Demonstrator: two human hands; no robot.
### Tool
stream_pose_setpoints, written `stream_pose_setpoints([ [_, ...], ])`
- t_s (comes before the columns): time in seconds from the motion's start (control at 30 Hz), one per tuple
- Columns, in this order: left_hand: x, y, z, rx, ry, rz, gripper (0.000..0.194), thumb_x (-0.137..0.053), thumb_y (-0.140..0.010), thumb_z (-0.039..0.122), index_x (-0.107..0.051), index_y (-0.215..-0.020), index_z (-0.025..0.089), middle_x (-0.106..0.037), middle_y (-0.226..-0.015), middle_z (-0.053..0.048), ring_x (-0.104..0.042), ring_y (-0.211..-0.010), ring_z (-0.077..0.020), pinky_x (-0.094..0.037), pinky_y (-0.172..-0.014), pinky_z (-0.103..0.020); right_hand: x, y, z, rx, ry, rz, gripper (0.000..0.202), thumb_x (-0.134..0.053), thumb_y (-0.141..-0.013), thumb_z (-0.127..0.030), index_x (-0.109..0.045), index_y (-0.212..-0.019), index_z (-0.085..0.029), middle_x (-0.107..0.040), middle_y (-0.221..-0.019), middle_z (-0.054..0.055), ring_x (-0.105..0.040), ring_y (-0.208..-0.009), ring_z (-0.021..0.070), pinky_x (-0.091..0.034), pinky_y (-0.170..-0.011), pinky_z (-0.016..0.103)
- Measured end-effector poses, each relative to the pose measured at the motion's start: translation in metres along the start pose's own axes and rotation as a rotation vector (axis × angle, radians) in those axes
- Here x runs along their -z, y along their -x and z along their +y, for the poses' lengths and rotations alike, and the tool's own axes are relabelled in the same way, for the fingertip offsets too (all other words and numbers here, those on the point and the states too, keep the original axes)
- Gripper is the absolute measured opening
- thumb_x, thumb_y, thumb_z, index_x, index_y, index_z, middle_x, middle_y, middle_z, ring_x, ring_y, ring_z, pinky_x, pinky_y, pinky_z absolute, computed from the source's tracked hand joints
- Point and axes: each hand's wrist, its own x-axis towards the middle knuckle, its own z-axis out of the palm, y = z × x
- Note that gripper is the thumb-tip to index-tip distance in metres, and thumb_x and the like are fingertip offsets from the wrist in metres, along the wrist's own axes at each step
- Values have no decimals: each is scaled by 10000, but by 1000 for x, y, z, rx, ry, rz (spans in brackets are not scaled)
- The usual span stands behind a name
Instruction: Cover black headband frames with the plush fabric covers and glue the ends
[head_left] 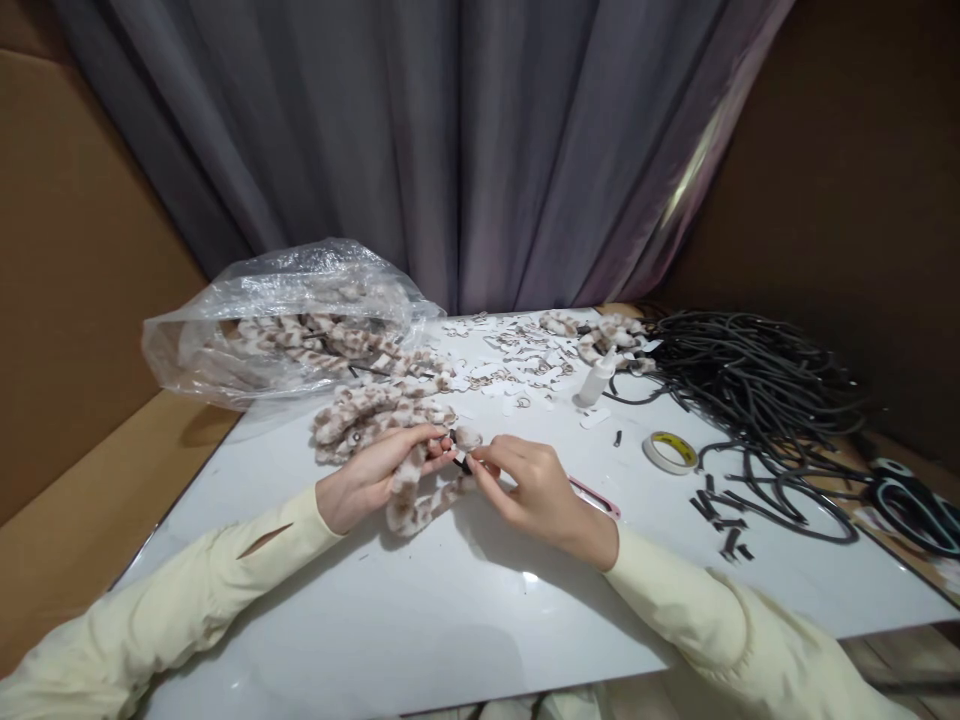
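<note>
A fluffy white-and-brown strap (409, 508) curves in a loop between my two hands over the white table (390, 620). My left hand (366, 480) is closed on it, with thumb and fingertips around one part near its end. Opposite, my right hand (541, 495) pinches the strap's other end, where a short black tube piece (463, 464) and a bit of white show between the fingertips. Just behind my left hand lies a pile of similar fluffy straps (375, 405). The fingers partly hide the exact joint.
A clear plastic bag (322, 270) of straps stands back left. Metal rings and white scraps (517, 360) lie mid-back, near a small bottle (597, 380). To the right are a tape roll (649, 455), cut tube pieces (705, 505), black tubing (757, 370) and scissors (904, 500). A pink-edged cutter (598, 497) lies behind my right wrist.
</note>
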Motion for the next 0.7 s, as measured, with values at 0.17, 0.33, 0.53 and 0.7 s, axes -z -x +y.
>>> stream_pose_setpoints([
  [0.17,-4,4,3,92,71,7,196,-553,-819,248,-532,-640,173,-610,-654,-53,-594,-651,-179,-525,-619,-336,-5,-3,-5,-293,-249,-225,333,-374,-913,-255,-571,-665,-151,-538,-543,-13,-460,-493,87,-342,-564,208],
  [0.33,-18,13,16,261,271,97,160,-647,-726,230,-572,-623,132,-556,-605,3,-508,-553,-76,-442,-546,-174,-10,-8,-9,-535,-696,-400,366,-370,-918,-332,-506,-632,-148,-483,-469,-46,-362,-345,56,-309,-399,190],
  [0.53,-28,23,25,43,-46,62,212,-601,-777,325,-580,-868,135,-525,-528,40,-478,-494,-84,-379,-482,-175,-8,-9,-7,-613,-994,-392,357,-410,-892,-413,-525,-696,-137,-476,-447,-57,-332,-301,39,-260,-328,170],
  [0.7,-20,29,10,-324,-638,179,186,-525,-842,329,-530,-944,174,-601,-681,3,-554,-582,-114,-394,-484,-190,-2,-9,-6,-641,-948,-361,395,-430,-883,-371,-464,-562,-143,-457,-431,-45,-328,-308,34,-254,-344,177],
])
